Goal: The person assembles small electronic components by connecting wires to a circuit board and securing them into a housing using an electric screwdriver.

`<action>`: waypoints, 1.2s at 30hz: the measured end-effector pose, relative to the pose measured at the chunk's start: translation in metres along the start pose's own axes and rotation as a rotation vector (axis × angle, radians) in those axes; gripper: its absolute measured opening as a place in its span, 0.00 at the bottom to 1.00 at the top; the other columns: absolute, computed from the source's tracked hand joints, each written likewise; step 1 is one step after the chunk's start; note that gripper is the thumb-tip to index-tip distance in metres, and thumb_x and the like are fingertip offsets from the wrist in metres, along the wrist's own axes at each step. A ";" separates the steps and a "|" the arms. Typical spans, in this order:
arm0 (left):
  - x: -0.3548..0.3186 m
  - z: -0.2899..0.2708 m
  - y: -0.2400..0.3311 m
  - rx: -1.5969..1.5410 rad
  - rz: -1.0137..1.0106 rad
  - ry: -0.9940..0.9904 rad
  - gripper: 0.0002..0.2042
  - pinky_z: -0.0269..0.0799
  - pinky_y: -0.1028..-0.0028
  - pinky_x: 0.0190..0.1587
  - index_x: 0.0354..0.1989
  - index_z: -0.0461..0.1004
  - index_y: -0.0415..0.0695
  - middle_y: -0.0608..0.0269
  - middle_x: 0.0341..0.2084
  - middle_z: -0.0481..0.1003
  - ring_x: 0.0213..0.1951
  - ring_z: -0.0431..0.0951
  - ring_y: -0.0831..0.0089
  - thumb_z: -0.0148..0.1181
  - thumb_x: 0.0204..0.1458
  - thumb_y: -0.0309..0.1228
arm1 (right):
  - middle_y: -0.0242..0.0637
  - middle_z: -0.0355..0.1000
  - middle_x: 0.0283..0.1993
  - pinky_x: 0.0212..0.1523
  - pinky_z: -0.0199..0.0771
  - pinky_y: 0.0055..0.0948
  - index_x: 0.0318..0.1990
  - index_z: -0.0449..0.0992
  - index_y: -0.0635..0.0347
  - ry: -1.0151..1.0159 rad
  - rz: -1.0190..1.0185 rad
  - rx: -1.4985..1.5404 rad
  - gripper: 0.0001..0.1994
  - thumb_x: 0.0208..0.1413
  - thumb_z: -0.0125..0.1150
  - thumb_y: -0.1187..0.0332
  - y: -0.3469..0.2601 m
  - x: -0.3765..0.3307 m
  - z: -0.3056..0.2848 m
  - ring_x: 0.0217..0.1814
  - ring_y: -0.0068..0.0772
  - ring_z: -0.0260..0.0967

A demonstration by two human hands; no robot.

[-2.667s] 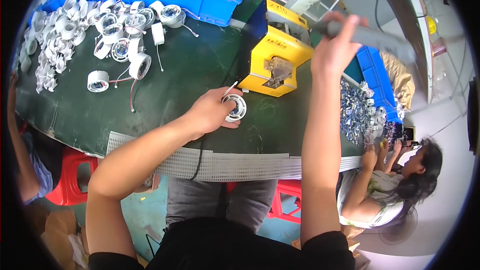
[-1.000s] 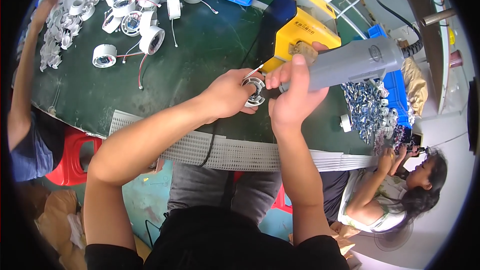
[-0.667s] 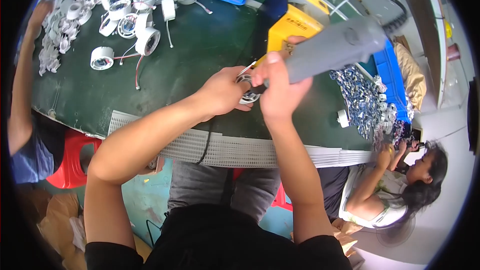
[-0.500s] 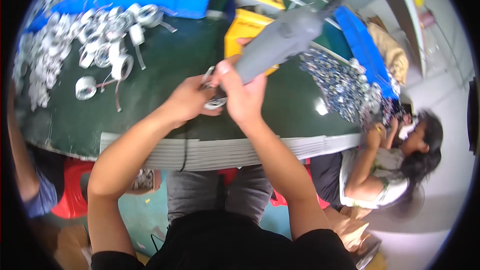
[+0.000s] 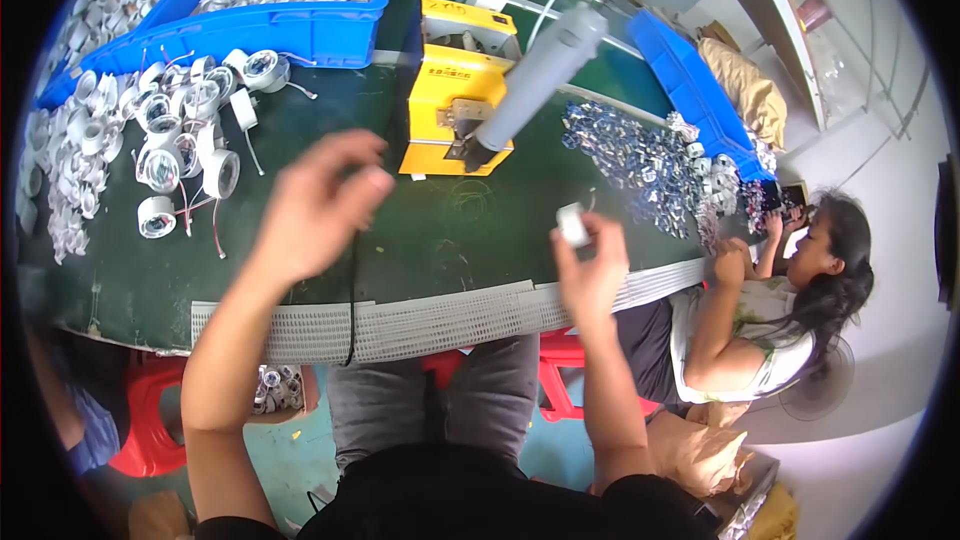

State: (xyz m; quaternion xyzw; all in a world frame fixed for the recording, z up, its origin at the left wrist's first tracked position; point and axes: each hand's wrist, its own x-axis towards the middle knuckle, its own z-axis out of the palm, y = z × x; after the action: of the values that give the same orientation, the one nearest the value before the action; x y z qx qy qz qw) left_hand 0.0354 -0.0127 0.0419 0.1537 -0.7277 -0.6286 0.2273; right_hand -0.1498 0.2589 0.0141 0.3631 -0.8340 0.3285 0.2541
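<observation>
My left hand (image 5: 325, 202) hangs above the dark green tabletop, blurred, with its thumb and fingers apart and nothing in them. To the right, my right hand (image 5: 597, 270) pinches a small white part (image 5: 573, 225), too small and blurred to make out further. Beyond both hands, a grey cylindrical handheld power tool (image 5: 545, 75) leans with its dark end down against a metal bracket on the yellow box-shaped stand (image 5: 425, 90). Left of my left hand lie several round white cased pieces (image 5: 160, 168) with thin wires.
White parts fill a blue bin (image 5: 330, 35) at the back left. A heap of small dark components (image 5: 640, 165) lies right, beside another blue bin (image 5: 690, 80). Grey slatted strips (image 5: 440, 322) line the near table edge. A person (image 5: 760, 330) works at the right.
The grey tool has left my right hand and now leans at the yellow stand. My hands have separated, left hand leftward, right hand rightward with the small white part.
</observation>
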 end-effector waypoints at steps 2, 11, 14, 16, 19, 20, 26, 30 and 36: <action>-0.011 0.029 -0.017 -0.284 -0.183 -0.394 0.28 0.77 0.72 0.43 0.64 0.59 0.39 0.59 0.47 0.71 0.43 0.75 0.74 0.56 0.61 0.41 | 0.42 0.72 0.37 0.39 0.73 0.33 0.40 0.73 0.63 0.015 -0.168 0.163 0.20 0.40 0.76 0.71 -0.051 -0.020 0.014 0.38 0.39 0.72; -0.004 0.028 -0.026 -0.924 -0.216 -0.563 0.23 0.72 0.61 0.55 0.67 0.55 0.45 0.61 0.52 0.68 0.53 0.73 0.69 0.46 0.65 0.37 | 0.38 0.68 0.44 0.45 0.68 0.26 0.44 0.71 0.66 0.067 0.089 0.890 0.12 0.55 0.64 0.72 -0.080 0.001 0.063 0.42 0.30 0.68; -0.001 0.023 -0.028 -0.949 -0.193 -0.611 0.23 0.73 0.64 0.51 0.66 0.57 0.45 0.60 0.49 0.71 0.51 0.75 0.68 0.47 0.64 0.36 | 0.36 0.71 0.44 0.43 0.70 0.22 0.48 0.71 0.68 -0.305 0.485 0.905 0.11 0.61 0.59 0.72 -0.082 0.027 0.066 0.40 0.21 0.69; 0.001 0.025 -0.031 -0.968 -0.202 -0.594 0.22 0.73 0.64 0.50 0.65 0.58 0.45 0.60 0.49 0.71 0.50 0.75 0.68 0.47 0.64 0.36 | 0.35 0.73 0.43 0.45 0.71 0.23 0.47 0.72 0.68 -0.370 0.383 0.951 0.11 0.60 0.60 0.72 -0.078 0.029 0.073 0.41 0.23 0.72; 0.004 0.025 -0.032 -0.980 -0.225 -0.585 0.21 0.73 0.65 0.48 0.64 0.59 0.45 0.60 0.48 0.71 0.48 0.75 0.69 0.46 0.65 0.37 | 0.35 0.74 0.42 0.47 0.71 0.23 0.44 0.75 0.67 -0.361 0.119 0.900 0.08 0.60 0.59 0.73 -0.076 0.042 0.080 0.43 0.23 0.72; 0.005 0.025 -0.033 -0.988 -0.236 -0.591 0.21 0.73 0.66 0.47 0.64 0.60 0.45 0.59 0.48 0.71 0.47 0.75 0.69 0.44 0.65 0.39 | 0.34 0.74 0.41 0.45 0.72 0.23 0.44 0.75 0.67 -0.438 0.180 1.003 0.07 0.61 0.58 0.73 -0.080 0.047 0.078 0.43 0.22 0.71; 0.008 0.023 -0.035 -1.011 -0.236 -0.556 0.22 0.72 0.68 0.44 0.62 0.62 0.44 0.58 0.47 0.72 0.44 0.75 0.70 0.39 0.66 0.44 | 0.31 0.75 0.39 0.41 0.71 0.21 0.43 0.76 0.68 -0.601 0.197 1.100 0.07 0.62 0.58 0.72 -0.083 0.060 0.079 0.40 0.18 0.70; 0.010 0.027 -0.036 -0.978 -0.292 -0.441 0.23 0.71 0.70 0.42 0.57 0.67 0.43 0.59 0.43 0.74 0.41 0.75 0.72 0.36 0.67 0.47 | 0.30 0.74 0.35 0.37 0.69 0.18 0.42 0.76 0.67 -0.562 0.209 1.113 0.07 0.62 0.58 0.72 -0.076 0.049 0.087 0.35 0.15 0.67; 0.012 0.030 -0.039 -0.880 -0.377 -0.275 0.26 0.71 0.74 0.36 0.51 0.71 0.41 0.62 0.35 0.76 0.34 0.76 0.73 0.35 0.66 0.51 | 0.34 0.70 0.30 0.36 0.66 0.24 0.31 0.72 0.66 -0.663 0.005 1.105 0.03 0.56 0.59 0.77 -0.074 0.042 0.085 0.33 0.23 0.67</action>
State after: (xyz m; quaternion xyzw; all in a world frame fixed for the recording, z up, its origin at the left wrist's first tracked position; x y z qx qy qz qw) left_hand 0.0070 0.0002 0.0020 0.0877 -0.3762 -0.9208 0.0547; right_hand -0.1335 0.1400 0.0134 0.5209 -0.5768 0.5807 -0.2423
